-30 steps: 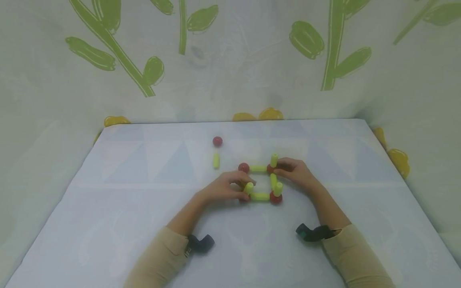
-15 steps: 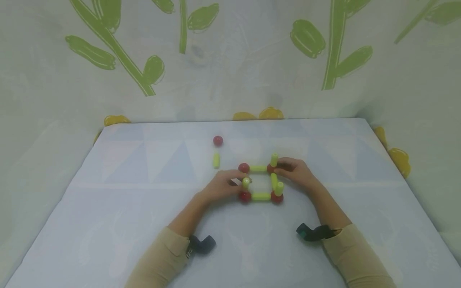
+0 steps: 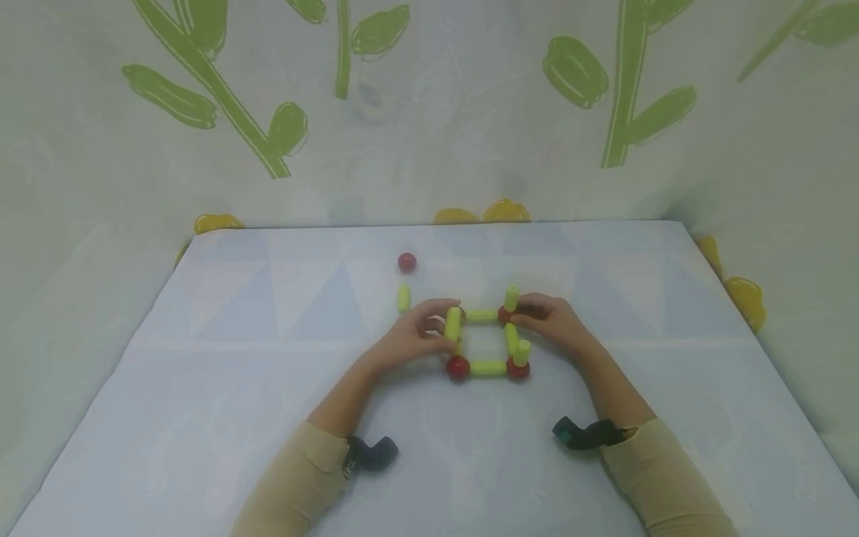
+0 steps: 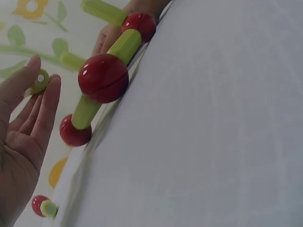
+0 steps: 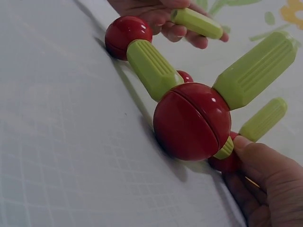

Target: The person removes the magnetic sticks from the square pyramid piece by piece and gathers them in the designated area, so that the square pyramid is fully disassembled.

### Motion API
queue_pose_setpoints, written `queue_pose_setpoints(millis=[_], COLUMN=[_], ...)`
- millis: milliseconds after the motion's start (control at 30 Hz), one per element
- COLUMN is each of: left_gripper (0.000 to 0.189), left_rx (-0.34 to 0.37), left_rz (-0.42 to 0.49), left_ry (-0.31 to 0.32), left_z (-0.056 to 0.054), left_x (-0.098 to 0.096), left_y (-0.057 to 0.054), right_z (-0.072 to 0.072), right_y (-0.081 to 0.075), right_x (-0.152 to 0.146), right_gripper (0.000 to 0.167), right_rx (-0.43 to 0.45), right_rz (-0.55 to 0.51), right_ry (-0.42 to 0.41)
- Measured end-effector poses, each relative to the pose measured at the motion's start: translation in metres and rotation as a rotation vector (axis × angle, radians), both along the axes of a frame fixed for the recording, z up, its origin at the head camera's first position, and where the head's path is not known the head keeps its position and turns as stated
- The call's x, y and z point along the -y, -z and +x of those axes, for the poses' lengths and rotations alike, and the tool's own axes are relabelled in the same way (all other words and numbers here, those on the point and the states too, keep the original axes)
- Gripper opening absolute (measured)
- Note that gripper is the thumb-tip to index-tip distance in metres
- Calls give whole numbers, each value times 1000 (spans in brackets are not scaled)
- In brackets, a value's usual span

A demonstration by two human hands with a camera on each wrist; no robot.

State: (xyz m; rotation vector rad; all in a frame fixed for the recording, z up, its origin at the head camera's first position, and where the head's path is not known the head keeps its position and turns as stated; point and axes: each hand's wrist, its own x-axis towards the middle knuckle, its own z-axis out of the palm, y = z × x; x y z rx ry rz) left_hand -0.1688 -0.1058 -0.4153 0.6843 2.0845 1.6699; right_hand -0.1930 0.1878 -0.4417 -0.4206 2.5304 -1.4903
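Observation:
In the head view, a square frame of red balls and yellow-green rods lies on the table. My left hand [image 3: 416, 337] pinches a loose rod [image 3: 452, 324] between thumb and fingers, above the frame's left side. Seen end-on in the left wrist view, that rod [image 4: 41, 79] is apart from the near left ball [image 4: 103, 78]. My right hand [image 3: 546, 321] pinches the far right ball [image 3: 505, 315], which bears an upright rod [image 3: 512, 297]. Another upright rod [image 3: 523, 352] stands on the near right ball [image 3: 518, 368]. The left hand partly hides the far left ball [image 3: 461, 313].
Behind the frame to the left, a loose red ball [image 3: 406, 262] and a loose rod [image 3: 403, 297] lie on the white patterned table [image 3: 268, 418]. A wall with painted green leaves [image 3: 429, 149] rises behind the table's back edge.
The left hand has lifted its rod off the near left ball, where it stood upright earlier, and moved it up and slightly away. The right hand has stayed on the far right ball.

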Motion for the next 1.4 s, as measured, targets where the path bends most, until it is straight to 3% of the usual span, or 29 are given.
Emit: queue_pose_setpoints(millis=[100,333,467,733,933,1067,1167,1400], left_gripper=[68,65,62,64,66,65,65,64], left_rx=[31,13,-13,9,-23,-57,-100,-126], left_rz=[-8,-142,-161,-194,-202,-259,-322,-475], left_ry=[-4,-82,-112,-227,-252,-293,-310,-364], left_z=[-2,-5,-8,-16,-24,-31,-38,-54], left_x=[5,23,35,63,86,99,107,119], left_y=[-1,-3,-4,-8,-7,-4,4,20], right_z=[1,3,4,3,3,3,3,2], right_y=[0,-1,-1,-2,0,0,0,-1], right_x=[1,4,3,3,2,1,1,2], right_gripper=[41,40,40,44,43,42,41,41], right_rx=[4,24,33,47,37,32,23,12], right_rz=[-4,-8,-13,-12,-21,-29,-26,-13], right_ry=[13,43,50,61,57,56,56,65])
